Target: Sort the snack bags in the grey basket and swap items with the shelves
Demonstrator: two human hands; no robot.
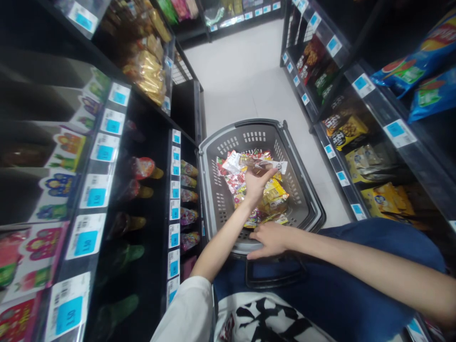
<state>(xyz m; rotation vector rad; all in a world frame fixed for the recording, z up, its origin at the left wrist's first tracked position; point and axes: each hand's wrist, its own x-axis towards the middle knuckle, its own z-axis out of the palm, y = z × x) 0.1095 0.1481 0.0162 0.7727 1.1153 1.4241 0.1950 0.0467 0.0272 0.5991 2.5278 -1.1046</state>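
A grey shopping basket (297, 190) with a dark rim stands on the floor in front of my knees, holding several packaged snacks in red, yellow and white wrappers. My left hand (257, 184) reaches inside it, its fingers closed on a brown and white packet (280, 166) on top of the pile. Over the near rim rests my right hand (269, 239), fingers spread and holding nothing. Yellow packets (274, 190) lie on the basket's right side, beside my left hand. The black basket handle (276, 285) hangs toward my lap.
Black shelves with price labels (96, 191) rise close on the left. Further shelves on the right hold blue bags (409, 71) and yellow snack bags (388, 199). Pale floor (237, 76) runs beyond the basket to another shelf at the far end.
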